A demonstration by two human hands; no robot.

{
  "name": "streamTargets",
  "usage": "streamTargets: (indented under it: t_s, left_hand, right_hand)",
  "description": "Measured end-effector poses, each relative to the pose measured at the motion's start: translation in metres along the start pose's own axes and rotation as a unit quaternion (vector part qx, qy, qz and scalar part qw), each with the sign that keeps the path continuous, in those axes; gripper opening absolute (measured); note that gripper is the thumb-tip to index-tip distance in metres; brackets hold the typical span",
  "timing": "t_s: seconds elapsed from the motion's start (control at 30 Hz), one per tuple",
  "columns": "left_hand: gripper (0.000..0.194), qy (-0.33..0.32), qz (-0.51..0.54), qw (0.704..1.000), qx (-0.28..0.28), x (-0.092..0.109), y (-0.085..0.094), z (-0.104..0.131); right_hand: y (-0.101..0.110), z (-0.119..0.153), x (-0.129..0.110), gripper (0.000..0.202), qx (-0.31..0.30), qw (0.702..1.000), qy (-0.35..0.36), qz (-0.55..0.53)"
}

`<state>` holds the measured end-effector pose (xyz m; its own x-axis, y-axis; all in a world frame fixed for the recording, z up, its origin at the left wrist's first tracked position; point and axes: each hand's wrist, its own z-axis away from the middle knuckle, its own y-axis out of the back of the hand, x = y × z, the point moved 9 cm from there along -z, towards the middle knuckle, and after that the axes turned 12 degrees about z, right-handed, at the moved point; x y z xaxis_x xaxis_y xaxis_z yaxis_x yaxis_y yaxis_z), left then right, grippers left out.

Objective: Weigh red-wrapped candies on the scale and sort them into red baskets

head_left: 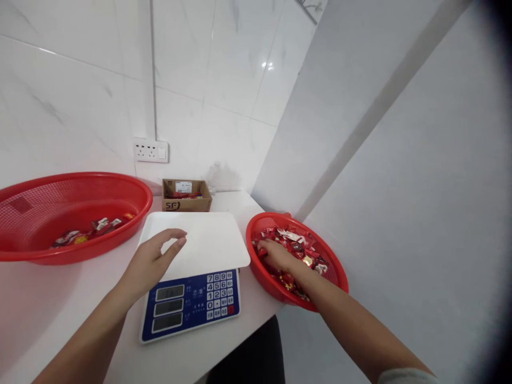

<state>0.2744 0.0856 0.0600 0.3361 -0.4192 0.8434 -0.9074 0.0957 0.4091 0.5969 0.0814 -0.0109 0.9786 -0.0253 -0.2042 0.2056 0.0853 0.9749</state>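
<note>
This looks like a weighing station, with a scale (196,266) and baskets (76,197) of wrapped pieces (296,248).

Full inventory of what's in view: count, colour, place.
Baskets: two, red, left and right of the scale
Wrapped pieces: many, mostly red, in both baskets and the box
Scale: one, blue and white, centre
Box: one, brown, behind the scale
Table: one, white, beneath these
Socket panel: one, white, on the tiled wall
Left hand: one, bare, over the scale
Right hand: one, bare, in the right basket
Leg: one visible, dark-clothed, bottom
</note>
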Motion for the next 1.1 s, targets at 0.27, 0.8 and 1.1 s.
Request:
streamTargets:
  t_s: [0.27,0.8,1.1]
  left_hand:
    - [0.039,0.005,0.0,1.0,-0.015,0.002,-0.002,0.002]
    - [0.037,-0.018,-0.064,0.993,-0.096,0.0,-0.018,0.007]
    - [0.043,-0.013,-0.168,0.956,-0.239,-0.02,-0.049,0.018]
  right_hand:
    - [0.074,0.002,0.033,0.025,0.163,0.979,-0.058,-0.111]
    - [0.015,-0.044,-0.15,0.032,0.06,0.942,0.102,-0.313]
    - [0.022,-0.032,-0.127,0.027,0.05,0.967,0.105,-0.227]
